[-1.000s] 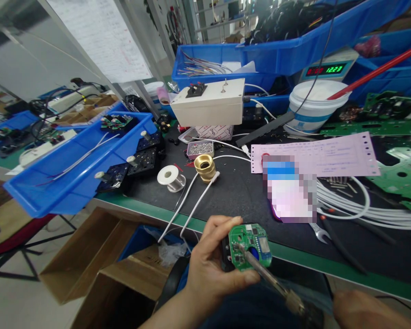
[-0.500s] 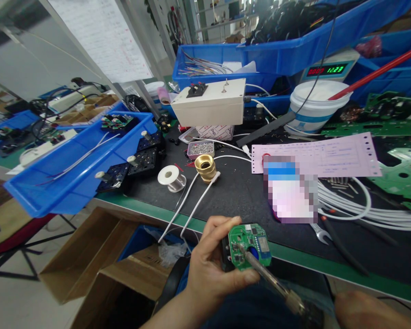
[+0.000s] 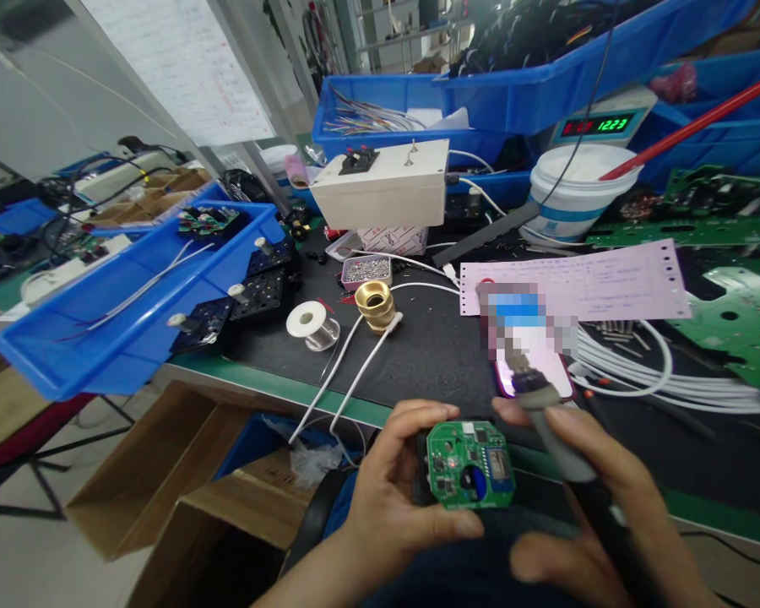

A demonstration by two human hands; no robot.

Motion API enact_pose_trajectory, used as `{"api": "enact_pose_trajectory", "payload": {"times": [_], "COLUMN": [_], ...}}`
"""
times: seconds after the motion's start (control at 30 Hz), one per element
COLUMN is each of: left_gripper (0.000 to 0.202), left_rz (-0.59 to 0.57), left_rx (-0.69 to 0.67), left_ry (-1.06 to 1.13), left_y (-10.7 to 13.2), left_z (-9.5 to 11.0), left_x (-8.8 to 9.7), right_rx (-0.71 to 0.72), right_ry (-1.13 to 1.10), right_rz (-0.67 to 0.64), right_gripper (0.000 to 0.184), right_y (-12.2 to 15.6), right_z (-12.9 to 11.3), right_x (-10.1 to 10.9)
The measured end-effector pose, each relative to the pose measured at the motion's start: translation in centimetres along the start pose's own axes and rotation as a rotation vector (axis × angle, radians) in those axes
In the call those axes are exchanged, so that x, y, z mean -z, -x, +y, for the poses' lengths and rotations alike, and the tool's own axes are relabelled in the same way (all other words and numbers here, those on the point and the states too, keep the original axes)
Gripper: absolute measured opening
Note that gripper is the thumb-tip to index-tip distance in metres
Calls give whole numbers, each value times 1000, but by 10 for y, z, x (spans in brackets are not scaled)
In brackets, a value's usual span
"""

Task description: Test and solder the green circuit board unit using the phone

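Holding green circuit board [image 3: 470, 463], blue bin [image 3: 69, 338] with white wires [image 3: 145, 287]

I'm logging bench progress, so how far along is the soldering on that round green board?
Done: nothing can be confirmed; the joints on the round green circuit board are too small to judge. In hand: the left hand grips the board by its edge, while the right hand holds the soldering iron lifted off it, tip pointing away. Left: more boards wait in the blue bin.
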State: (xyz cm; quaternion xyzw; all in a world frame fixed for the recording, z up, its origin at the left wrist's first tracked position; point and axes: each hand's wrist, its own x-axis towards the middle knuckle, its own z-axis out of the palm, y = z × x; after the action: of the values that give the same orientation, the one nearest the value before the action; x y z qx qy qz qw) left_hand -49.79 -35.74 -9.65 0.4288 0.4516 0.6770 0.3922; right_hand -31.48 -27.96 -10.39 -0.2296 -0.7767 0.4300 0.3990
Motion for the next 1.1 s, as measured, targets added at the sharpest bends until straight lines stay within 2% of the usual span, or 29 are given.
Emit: {"api": "enact_pose_trajectory", "payload": {"times": [0.07,0.2,0.4,0.5,0.57,0.7,0.93,1.1], "left_gripper": [59,64,73,81,80,61,50,51], "left_rz": [-11,-40,-191,-289,-335,-336,-362,-274], "left_rx": [17,44,-67,-63,-37,42,113,155], "left_ry": [31,29,-291,-331,-314,-338,-538,-402], "left_y": [1,1,-3,-4,-5,-8,-10,-12], "left_z": [-1,-1,-2,1,5,14,18,18], "left_x": [-1,0,12,15,14,7,10,7], "right_rx": [60,92,98,46,-12,-42,-90,-116], "right_ry": [65,88,7,-50,-121,-165,-188,-308], "right_rz": [-55,-82,-50,-42,-31,-35,-15,-13], "right_gripper": [77,72,68,66,64,61,65,68], "right_y": [-7,-17,-19,-18,-18,-18,-18,-28], "right_z": [-1,-5,-13,-14,-14,-13,-12,-11], "right_x": [-5,-9,-10,-11,-11,-11,-9,-7]}}
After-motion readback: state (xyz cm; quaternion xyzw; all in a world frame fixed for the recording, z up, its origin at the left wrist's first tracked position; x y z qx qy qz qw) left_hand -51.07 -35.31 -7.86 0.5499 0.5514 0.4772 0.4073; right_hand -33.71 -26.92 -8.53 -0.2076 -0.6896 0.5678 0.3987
